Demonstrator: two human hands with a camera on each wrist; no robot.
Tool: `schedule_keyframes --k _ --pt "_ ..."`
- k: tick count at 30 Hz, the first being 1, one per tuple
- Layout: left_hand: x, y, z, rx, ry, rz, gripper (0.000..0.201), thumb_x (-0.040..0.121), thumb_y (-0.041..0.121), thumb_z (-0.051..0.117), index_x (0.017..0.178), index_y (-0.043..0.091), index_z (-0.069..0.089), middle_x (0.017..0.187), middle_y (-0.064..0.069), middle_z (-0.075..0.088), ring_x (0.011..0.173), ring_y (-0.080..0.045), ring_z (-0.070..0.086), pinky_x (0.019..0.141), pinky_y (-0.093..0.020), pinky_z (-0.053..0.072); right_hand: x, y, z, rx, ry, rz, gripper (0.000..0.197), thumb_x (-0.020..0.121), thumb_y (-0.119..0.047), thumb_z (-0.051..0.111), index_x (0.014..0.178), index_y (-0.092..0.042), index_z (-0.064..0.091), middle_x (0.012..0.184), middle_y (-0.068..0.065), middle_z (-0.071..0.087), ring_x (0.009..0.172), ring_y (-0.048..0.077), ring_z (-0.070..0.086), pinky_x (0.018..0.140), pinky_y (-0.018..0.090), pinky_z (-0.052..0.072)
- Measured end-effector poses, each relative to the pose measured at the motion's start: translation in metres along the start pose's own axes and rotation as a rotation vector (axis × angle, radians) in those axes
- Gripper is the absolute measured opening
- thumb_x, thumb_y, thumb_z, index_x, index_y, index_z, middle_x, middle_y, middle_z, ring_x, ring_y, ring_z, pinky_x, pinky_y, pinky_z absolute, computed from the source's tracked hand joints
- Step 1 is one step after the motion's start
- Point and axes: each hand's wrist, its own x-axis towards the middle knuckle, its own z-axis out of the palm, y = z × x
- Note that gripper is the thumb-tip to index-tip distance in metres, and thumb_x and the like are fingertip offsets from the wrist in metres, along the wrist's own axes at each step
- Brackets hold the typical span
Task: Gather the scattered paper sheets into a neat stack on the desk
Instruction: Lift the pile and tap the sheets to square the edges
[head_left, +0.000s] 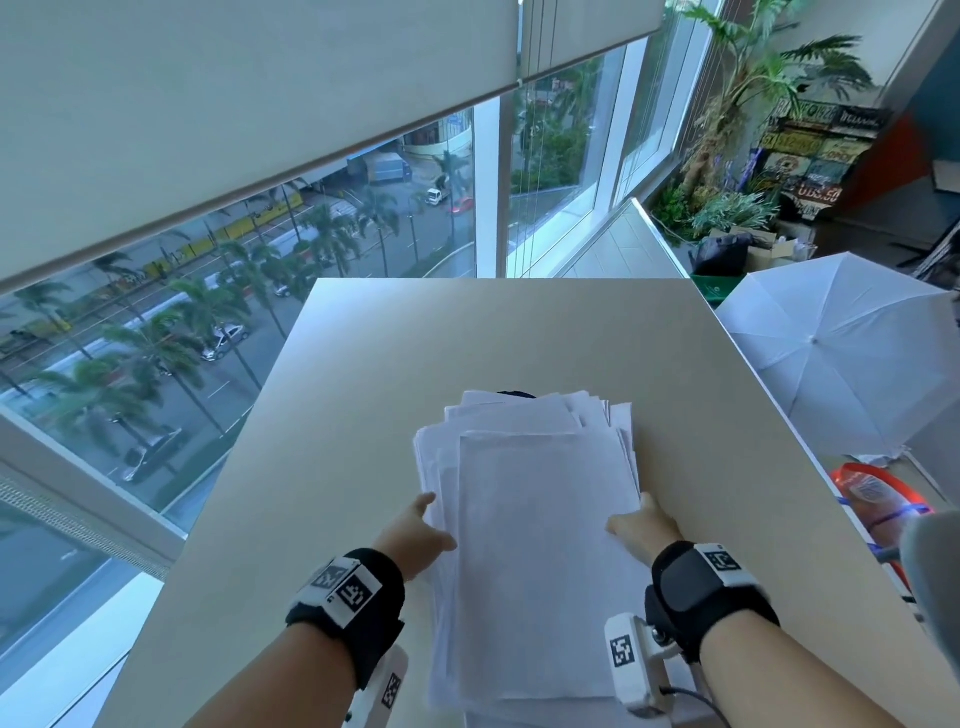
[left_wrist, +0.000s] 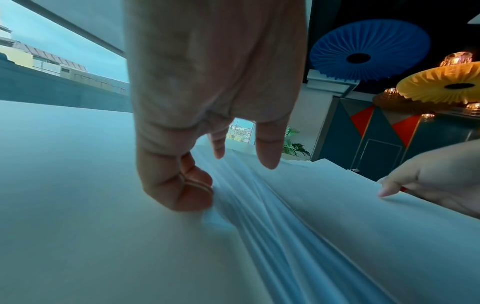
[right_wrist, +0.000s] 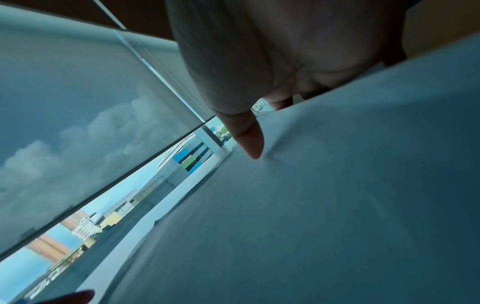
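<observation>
Standing beside the desk, I saw the paper sheets already pulled into one pile in the middle of it, near the person's edge, though the pile was far from square: corners fanned out at the far end and along both long sides.

My worry was the loose fan. If the hands squeezed inward too hard, the sheets would likely buckle upward in the middle rather than slide into line, and a few from the top might skate off toward the far end. The wrist view on the left showed the side edges splayed in layers, so a lift at that point could let the lower sheets slip out. Something dark peeked out from behind the pile's far edge; I could not tell what it was, nor whether it touched the paper.

The left hand sat against the pile's left side, its lower fingers curled against the splayed edges at desk level, the thumb and another finger hanging loose above the paper. It looked like a light hold on the edge. The right hand mirrored it on the right side, with the thumb laid on the top sheet and the other fingers hidden beneath the paper, so it appeared to pinch that edge. Both forearms reached forward, wrists low.
</observation>
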Motion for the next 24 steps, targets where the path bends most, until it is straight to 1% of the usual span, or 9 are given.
schedule_keyframes --k 2,4,7,10,14,17,19,22,24 --pt "-0.003 0.001 0.0 -0.059 -0.006 -0.027 0.071 0.084 0.013 0.055 0.146 0.024 0.021 0.103 -0.012 0.06 0.075 -0.02 0.057 0.057 -0.028 0.048 -0.005 -0.003 0.001 -0.095 0.052 0.007 0.07 0.083 -0.022 0.052 0.146 -0.021 0.021 0.142 0.017 0.029 0.126 0.04 0.037 0.104 0.042 0.036" --pt "-0.002 0.0 0.001 -0.152 0.002 -0.061 0.056 0.083 0.011 0.055 0.135 0.018 0.033 0.09 -0.009 0.057 0.068 -0.021 0.055 0.051 -0.026 0.046 -0.007 -0.003 0.002 -0.176 0.091 -0.006 0.07 0.084 -0.022 0.048 0.147 -0.024 0.019 0.146 0.013 0.021 0.131 0.041 0.029 0.107 0.042 0.031" --pt "-0.002 -0.002 0.004 -0.149 0.024 -0.087 0.027 0.083 0.011 0.055 0.105 0.01 0.041 0.071 -0.002 0.041 0.055 -0.014 0.038 0.046 -0.023 0.029 -0.009 -0.002 0.006 -0.234 0.107 -0.003 0.055 0.083 -0.019 0.047 0.137 -0.014 0.037 0.14 0.013 0.026 0.127 0.038 0.03 0.103 0.038 0.035" --pt "-0.002 0.0 0.01 -0.051 0.068 -0.067 0.025 0.079 0.019 0.061 0.097 0.005 0.053 0.076 -0.003 0.049 0.067 -0.018 0.047 0.061 -0.026 0.039 -0.008 -0.006 0.008 -0.173 0.104 0.046 0.053 0.083 -0.019 0.05 0.133 -0.006 0.038 0.137 0.017 0.036 0.124 0.039 0.04 0.1 0.039 0.039" --pt "-0.003 0.002 0.015 -0.076 0.138 -0.066 0.04 0.074 0.023 0.064 0.103 -0.005 0.064 0.095 -0.019 0.064 0.097 -0.034 0.061 0.083 -0.038 0.051 0.004 -0.008 0.008 0.084 0.029 0.092 0.061 0.074 -0.017 0.061 0.128 0.005 0.042 0.105 0.018 0.054 0.092 0.032 0.056 0.078 0.034 0.044" --pt "-0.003 0.005 0.015 -0.179 0.173 -0.073 0.052 0.074 0.015 0.064 0.118 -0.011 0.052 0.114 -0.025 0.062 0.099 -0.036 0.06 0.08 -0.044 0.048 0.01 -0.004 0.009 0.23 0.004 0.107 0.065 0.066 -0.014 0.065 0.124 0.005 0.043 0.092 0.013 0.048 0.081 0.028 0.049 0.071 0.034 0.042" --pt "-0.004 0.004 0.014 -0.284 0.167 -0.092 0.063 0.074 0.012 0.065 0.129 -0.007 0.041 0.12 -0.021 0.055 0.095 -0.029 0.053 0.079 -0.037 0.044 0.012 -0.002 0.01 0.251 0.012 0.111 0.057 0.066 -0.013 0.064 0.119 -0.001 0.045 0.086 0.012 0.047 0.073 0.027 0.048 0.064 0.032 0.041" --pt "-0.002 -0.002 0.017 -0.329 0.1 -0.079 0.064 0.057 0.016 0.066 0.116 -0.007 0.055 0.11 -0.022 0.063 0.099 -0.035 0.062 0.087 -0.042 0.052 0.019 0.004 0.014 0.244 0.013 0.086 0.051 0.056 -0.016 0.058 0.104 -0.009 0.043 0.066 0.005 0.039 0.054 0.02 0.038 0.052 0.028 0.034" --pt "0.004 -0.01 0.02 -0.354 0.095 -0.052 0.056 0.047 0.015 0.059 0.101 -0.003 0.064 0.104 -0.023 0.068 0.095 -0.037 0.066 0.087 -0.046 0.055 0.008 0.001 0.012 0.249 -0.004 0.055 0.058 0.062 -0.015 0.057 0.117 -0.002 0.043 0.069 0.005 0.042 0.058 0.021 0.042 0.052 0.027 0.035"
